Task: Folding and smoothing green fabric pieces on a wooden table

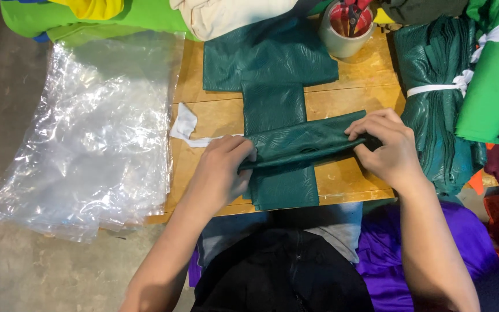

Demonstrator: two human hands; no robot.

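A dark green textured cloth piece (301, 143), folded into a narrow band, lies crosswise on a stack of the same green cloth (272, 107) on a wooden table (347, 179). My left hand (222, 167) grips the band's left end, where a white strip (189, 130) trails off to the left. My right hand (389, 147) pinches the band's right end.
A pile of clear plastic bags (90, 133) hangs over the table's left side. A grey cup with red-handled tools (349, 26) stands at the back. A tied bundle of green cloth (440, 92) and bright green, purple and orange fabrics crowd the right and back.
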